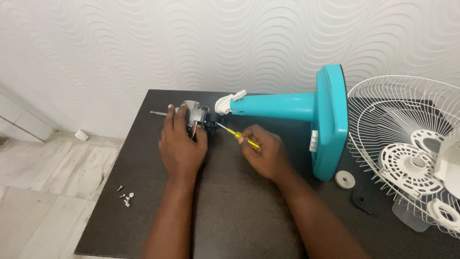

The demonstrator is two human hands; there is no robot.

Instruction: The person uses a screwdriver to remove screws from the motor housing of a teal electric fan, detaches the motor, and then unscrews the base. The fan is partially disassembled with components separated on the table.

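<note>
My left hand (181,144) grips a grey metal fan motor (195,114) on the dark table (239,216); the motor's thin shaft (157,113) sticks out to the left. My right hand (265,152) holds a yellow-handled screwdriver (238,135), its tip pointing at the motor's right side. A teal fan stand (297,106) lies on its side just behind my right hand, its white top end close to the motor and its broad base (334,120) standing on edge to the right.
Several small screws (126,196) lie near the table's left edge. A white wire fan guard (407,148) with white plastic parts rests at the right. A small white round cap (344,179) sits below the teal base. Pale floor lies left of the table.
</note>
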